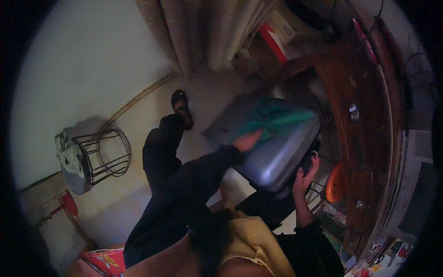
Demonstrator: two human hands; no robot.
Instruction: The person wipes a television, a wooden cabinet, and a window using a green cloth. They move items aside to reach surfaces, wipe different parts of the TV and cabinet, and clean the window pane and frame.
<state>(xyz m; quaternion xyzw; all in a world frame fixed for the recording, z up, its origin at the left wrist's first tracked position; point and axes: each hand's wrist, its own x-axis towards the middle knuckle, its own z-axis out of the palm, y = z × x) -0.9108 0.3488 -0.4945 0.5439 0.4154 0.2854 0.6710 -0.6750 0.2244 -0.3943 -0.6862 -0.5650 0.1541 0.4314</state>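
Note:
A silver-grey hard-shell suitcase (280, 152) lies tilted in front of me, its glossy edge facing my right side. On its top is a crumpled green cloth (287, 119). My left hand (247, 140), blurred, reaches from a black frilled sleeve and appears to grip the near part of this cloth; its fingertips are hard to make out. Beside the suitcase's right, dark side, my right hand (306, 175) is raised with its fingers apart. Whether it touches the suitcase cannot be told. A yellow-tan cloth (256, 239) lies close to my body.
A round metal-framed stool (81, 173) with a pale cloth (67, 150) stands at left. My shoe (181, 109) is on the floor beyond. Brown wooden furniture (363, 138) runs along the right, near an orange stool seat (334, 183). A curtain (200, 34) hangs at the top.

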